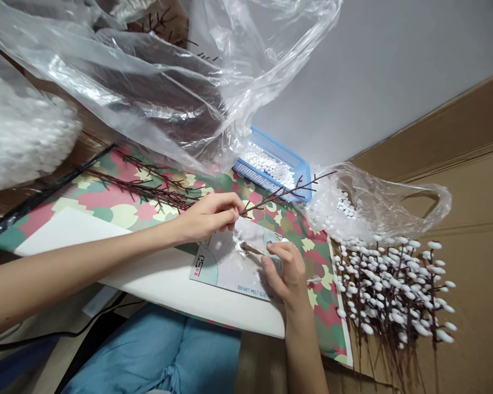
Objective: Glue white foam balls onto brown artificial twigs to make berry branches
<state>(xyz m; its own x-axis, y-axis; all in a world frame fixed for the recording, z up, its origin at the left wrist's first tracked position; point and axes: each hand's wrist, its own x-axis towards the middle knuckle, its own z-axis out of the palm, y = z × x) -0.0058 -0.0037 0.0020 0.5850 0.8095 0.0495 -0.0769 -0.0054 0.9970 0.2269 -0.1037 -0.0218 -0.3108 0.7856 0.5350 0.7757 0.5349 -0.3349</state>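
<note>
My left hand pinches the base of a thin brown artificial twig, which points up and to the right over a blue basket. My right hand rests over a printed glue card and pinches a short brown stick. The stick's tip lies near a white glue smear. Both hands are close together above the card, and my right fingers hide part of it.
A blue plastic basket holds white beads. Clear plastic bags lie around it. White-budded branches rest on cardboard at right. Bare twigs lie on a patterned mat, beside a white board.
</note>
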